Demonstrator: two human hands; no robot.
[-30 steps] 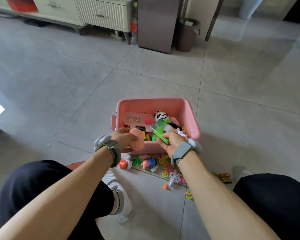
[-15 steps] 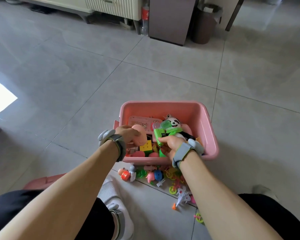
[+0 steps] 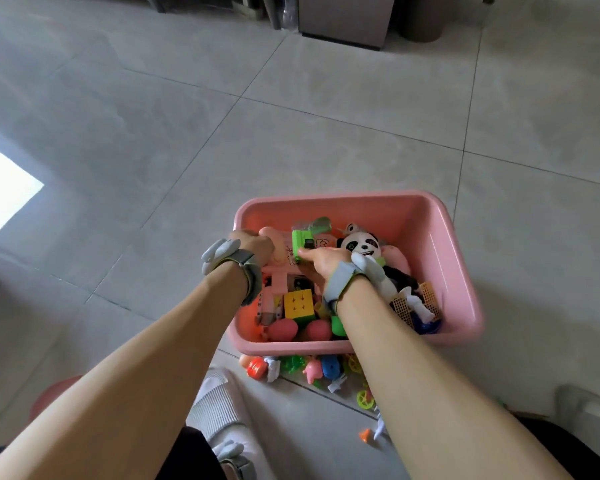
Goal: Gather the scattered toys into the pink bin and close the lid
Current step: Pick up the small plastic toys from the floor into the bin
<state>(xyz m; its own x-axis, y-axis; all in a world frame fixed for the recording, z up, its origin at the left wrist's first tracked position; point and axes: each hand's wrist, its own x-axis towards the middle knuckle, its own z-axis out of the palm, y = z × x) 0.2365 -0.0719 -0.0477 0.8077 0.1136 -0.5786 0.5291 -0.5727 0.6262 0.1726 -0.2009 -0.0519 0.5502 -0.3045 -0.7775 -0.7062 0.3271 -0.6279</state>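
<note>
The pink bin (image 3: 444, 237) sits open on the grey tiled floor (image 3: 291, 133), directly ahead of the person, with no lid on it. Both hands reach inside over its near rim. The left hand (image 3: 253, 245) is curled around a peach-pink rounded toy (image 3: 274, 242) at the bin's far left. The right hand (image 3: 321, 261), just right of it, pinches a bright green toy (image 3: 300, 242) with its fingers extended toward it. Inside the bin, a panda plush (image 3: 359, 242) lies at the far right of the pile, a yellow puzzle cube (image 3: 298, 303) sits near the middle, two pink egg shapes (image 3: 283, 329) rest against the near wall, and an orange mesh piece (image 3: 430, 294) lies at the right. Outside, just beside the bin's near wall, small toys (image 3: 312, 368) remain scattered on the floor, among them a blue wheel, a pink figure and green wheels. A pale shoe (image 3: 215, 403) shows nearer still.
</note>
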